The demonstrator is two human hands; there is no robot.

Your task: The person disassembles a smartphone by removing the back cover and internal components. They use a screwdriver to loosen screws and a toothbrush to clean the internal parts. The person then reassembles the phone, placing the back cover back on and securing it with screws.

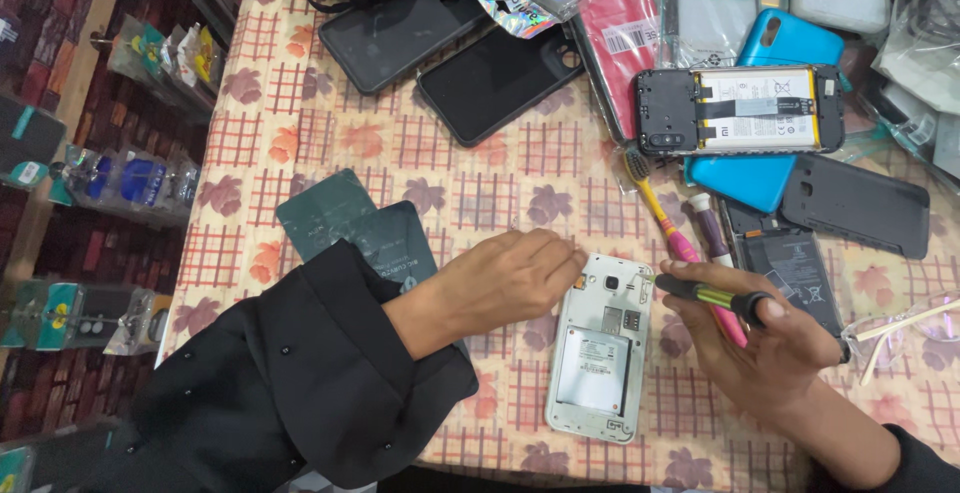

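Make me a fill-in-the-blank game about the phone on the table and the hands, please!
1. The white phone lies with its back cover ____.
2. The right hand holds a ____ with a yellow and black handle.
3. The left hand touches the phone's ____ left corner.
4. The tablecloth has a pattern of checks and ____.

Missing words: off; screwdriver; top; leaves
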